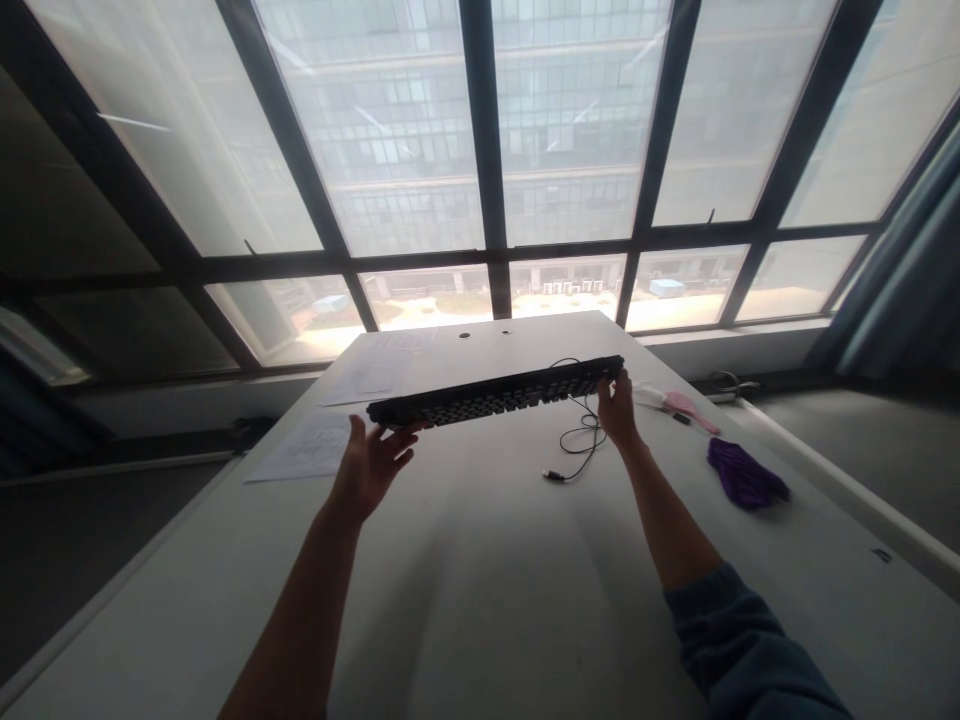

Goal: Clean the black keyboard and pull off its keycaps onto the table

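Observation:
A black keyboard (pixel 499 394) is held up above the white table, its keys facing down and toward me and its right end a little higher. My left hand (pixel 371 460) supports the left end, with the thumb at the near corner and fingers reaching underneath. At the other end, my right hand (pixel 616 408) grips the keyboard's right corner between thumb and fingers. A thin black cable (pixel 589 440) trails behind and below it in loops on the table, ending in a USB plug (pixel 555 476).
Sheets of paper (pixel 307 448) lie on the white table (pixel 480 570) at the left. A pink hairbrush-like item (pixel 690 408) and a purple cloth (pixel 745 474) lie to the right. Large framed windows (pixel 562 130) stand beyond the far edge, with a curtain (pixel 900 260) at the right.

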Motion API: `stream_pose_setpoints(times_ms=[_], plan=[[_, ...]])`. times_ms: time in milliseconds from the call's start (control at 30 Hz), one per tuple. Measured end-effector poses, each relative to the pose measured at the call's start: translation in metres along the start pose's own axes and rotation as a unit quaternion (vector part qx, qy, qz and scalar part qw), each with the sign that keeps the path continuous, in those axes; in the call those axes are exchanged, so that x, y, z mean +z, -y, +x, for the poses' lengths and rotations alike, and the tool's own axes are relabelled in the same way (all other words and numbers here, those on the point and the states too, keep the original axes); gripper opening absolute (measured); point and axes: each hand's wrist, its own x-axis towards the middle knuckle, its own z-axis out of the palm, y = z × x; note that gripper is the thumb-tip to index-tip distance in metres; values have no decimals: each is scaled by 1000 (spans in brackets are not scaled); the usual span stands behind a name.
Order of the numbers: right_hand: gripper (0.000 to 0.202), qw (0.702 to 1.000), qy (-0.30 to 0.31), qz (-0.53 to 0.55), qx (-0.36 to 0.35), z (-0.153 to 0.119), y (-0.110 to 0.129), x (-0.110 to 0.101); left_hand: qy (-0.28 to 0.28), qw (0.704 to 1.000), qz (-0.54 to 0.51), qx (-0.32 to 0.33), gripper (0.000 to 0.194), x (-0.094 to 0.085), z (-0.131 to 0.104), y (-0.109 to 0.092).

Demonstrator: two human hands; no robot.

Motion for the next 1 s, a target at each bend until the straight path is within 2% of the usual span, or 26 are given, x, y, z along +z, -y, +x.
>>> stream_pose_setpoints(times_ms=[133, 200, 267, 333, 433, 533, 633, 767, 1000], plan=[[46, 999, 21, 27, 6, 2, 5, -3, 5, 999, 39, 26, 37, 0, 0, 4], [49, 999, 28, 22, 12, 4, 8, -6, 6, 996, 74, 45, 31, -2, 1, 6], [50, 998, 47, -17, 42, 6, 8, -9, 21, 992, 111, 58, 32, -6, 4, 10], [51, 987, 96, -85, 102, 8, 4, -12, 38, 988, 141, 51, 31, -11, 8, 16], [52, 953, 173, -164, 186, 8, -9, -16, 50, 983, 177, 11, 26, -18, 16, 31], [53, 929, 215, -191, 234, 6, -24, -20, 57, 978, 198, -39, 18, -23, 23, 53], [59, 907, 232, -219, 273, 4, -36, -24, 64, 974, 203, -77, 18, -26, 29, 76], [65, 891, 237, -240, 303, 2, -45, -25, 70, 968, 222, -93, 18, -29, 34, 98], [70, 868, 255, -257, 340, -7, -55, -16, 73, 957, 270, -79, 23, -37, 39, 107]])
